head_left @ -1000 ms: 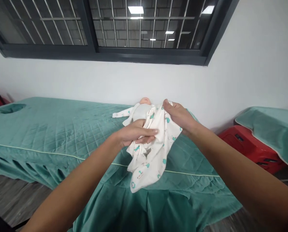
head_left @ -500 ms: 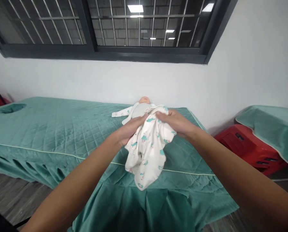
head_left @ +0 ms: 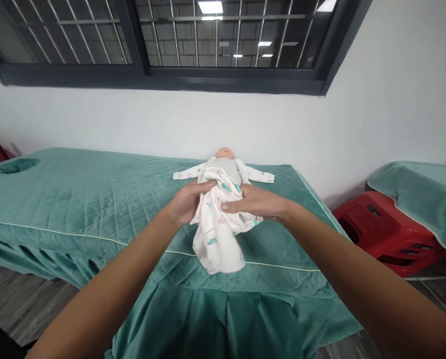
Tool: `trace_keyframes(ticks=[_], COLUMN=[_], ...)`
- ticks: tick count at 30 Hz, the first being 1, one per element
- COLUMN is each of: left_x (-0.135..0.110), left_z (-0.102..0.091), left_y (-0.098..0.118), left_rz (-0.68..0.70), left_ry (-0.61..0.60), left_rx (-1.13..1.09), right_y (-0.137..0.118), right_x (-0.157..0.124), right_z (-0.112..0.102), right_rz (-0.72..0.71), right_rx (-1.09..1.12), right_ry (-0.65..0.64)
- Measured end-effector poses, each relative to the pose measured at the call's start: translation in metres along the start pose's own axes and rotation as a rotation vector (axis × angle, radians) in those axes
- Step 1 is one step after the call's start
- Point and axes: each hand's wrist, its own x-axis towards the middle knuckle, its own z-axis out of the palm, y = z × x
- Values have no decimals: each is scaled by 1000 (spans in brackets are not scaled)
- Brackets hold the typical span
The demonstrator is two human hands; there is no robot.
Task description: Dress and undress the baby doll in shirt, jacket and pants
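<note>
A small white baby garment (head_left: 217, 234) with teal prints hangs bunched between my two hands above the bed. My left hand (head_left: 187, 201) grips its left side with the fingers curled into the cloth. My right hand (head_left: 253, 202) lies across the front of it, fingers closed over the bunched fabric. Just behind the garment a baby doll (head_left: 225, 167) lies on its back on the teal quilted bed cover (head_left: 81, 199), head toward the wall, both white sleeves spread out sideways.
The bed runs along a white wall under a dark barred window (head_left: 163, 40). A face hole (head_left: 15, 165) is at its far left end. A red plastic stool (head_left: 380, 232) and a second teal-covered bed (head_left: 421, 197) stand at the right. Grey wood floor lies below.
Both hands have drawn together and lowered, gathering the garment into a tighter bunch closer to the doll. The doll's right sleeve, hidden before, now shows.
</note>
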Motion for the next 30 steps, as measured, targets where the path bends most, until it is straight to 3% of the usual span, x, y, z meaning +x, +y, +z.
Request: trace_keyframes(ticks=[5,8,10,13,15,18,21,24,27,30], left_x=[-11,-15,-14,-6,0,4,-2,-10,-11,-5], left_z=[-6,-8,-9,-10,-13,-19,-26,-30,-29,-27], left_y=[-7,-7,-5,-4,-5,-10,-14,-15,-13,-13], left_rz=[-109,-200,-195,-58,29,34,-22,-177,-244,-222], left_ry=[-13,-78,-67,23,71,110,108,-7,-79,-26], left_rx=[37,88,94,28,-11,-3,53,166,164,68], right_y=[9,13,17,26,30,32,32,34,40,53], right_x=[15,22,24,26,25,24,28,34,35,30], right_z=[-1,1,3,7,10,12,11,6,3,4], right_rz=[-199,-283,-278,-212,-132,-51,-85,-155,-183,-139], right_rx=[287,475,515,461,357,209,198,269,352,415], right_ry=[229,283,287,261,154,-3,127,281,306,333])
